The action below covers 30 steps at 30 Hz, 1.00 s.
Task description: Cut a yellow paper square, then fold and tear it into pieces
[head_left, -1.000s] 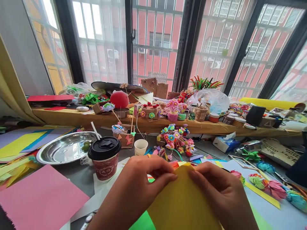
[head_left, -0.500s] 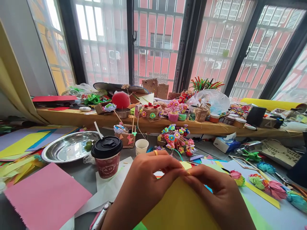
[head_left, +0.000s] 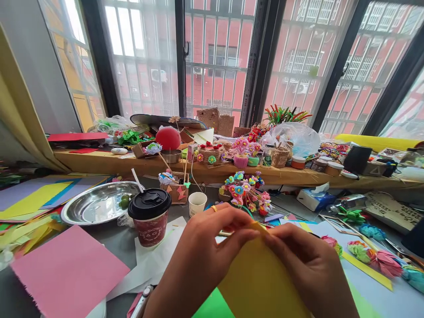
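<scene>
A yellow paper sheet [head_left: 265, 278] hangs from the fingers of both hands at the lower middle. My left hand [head_left: 218, 238] pinches its top edge between thumb and fingers; a gold ring shows on one finger. Close beside it, touching the same edge, my right hand [head_left: 298, 247] is closed on the paper too. The top corner looks slightly folded over, though the fingertips partly cover it. Under the yellow sheet lies green paper [head_left: 213, 304].
To the left are a pink sheet [head_left: 71, 269], a lidded cup [head_left: 150, 225] and a metal tray [head_left: 68, 212]. A paper cup [head_left: 198, 203] and yarn flowers [head_left: 245, 190] stand behind the hands. Paper flowers [head_left: 386, 263] lie at the right.
The fingertips have moved slightly apart, and more of the yellow sheet's top edge shows between them. More green paper is visible below. The view has shifted a little.
</scene>
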Tool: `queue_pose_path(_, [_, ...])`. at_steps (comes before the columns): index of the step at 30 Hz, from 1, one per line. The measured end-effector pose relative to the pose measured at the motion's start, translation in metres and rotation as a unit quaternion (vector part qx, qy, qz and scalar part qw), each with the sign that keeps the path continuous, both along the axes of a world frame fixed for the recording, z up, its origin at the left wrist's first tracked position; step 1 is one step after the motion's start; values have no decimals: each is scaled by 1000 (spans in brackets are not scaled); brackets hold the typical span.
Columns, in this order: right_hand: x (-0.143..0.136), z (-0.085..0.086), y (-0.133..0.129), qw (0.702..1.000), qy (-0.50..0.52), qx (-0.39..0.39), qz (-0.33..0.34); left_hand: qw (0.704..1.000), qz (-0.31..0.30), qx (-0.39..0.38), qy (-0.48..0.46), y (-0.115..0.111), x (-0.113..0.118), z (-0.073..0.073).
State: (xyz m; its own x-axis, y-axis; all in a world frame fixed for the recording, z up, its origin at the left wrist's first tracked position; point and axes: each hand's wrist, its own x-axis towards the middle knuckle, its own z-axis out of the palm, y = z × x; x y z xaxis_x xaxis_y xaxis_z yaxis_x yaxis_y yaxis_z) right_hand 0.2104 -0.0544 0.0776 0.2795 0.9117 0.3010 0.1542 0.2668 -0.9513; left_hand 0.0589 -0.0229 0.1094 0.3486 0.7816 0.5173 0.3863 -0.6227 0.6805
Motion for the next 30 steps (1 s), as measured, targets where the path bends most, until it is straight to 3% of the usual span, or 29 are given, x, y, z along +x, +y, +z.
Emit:
queue_pose_path(5, [7,0,4,975,208,-47,-67,977,-12,-153,-146,7,-10,1])
queue_pose_path(10, [9,-2,5,961,256,-17,-104,934,-14,-257,-249,5,-8,2])
queue_pose_path(17, [9,-1,5,964,249,-13,-95,926,0,-241,-291,2,-2,7])
queue_pose_path(24, [9,-1,5,980,201,-12,-3,943,20,-234,-237,5,-17,7])
queue_pose_path(30, [7,0,3,982,189,12,-11,939,19,-266,-219,0,-25,9])
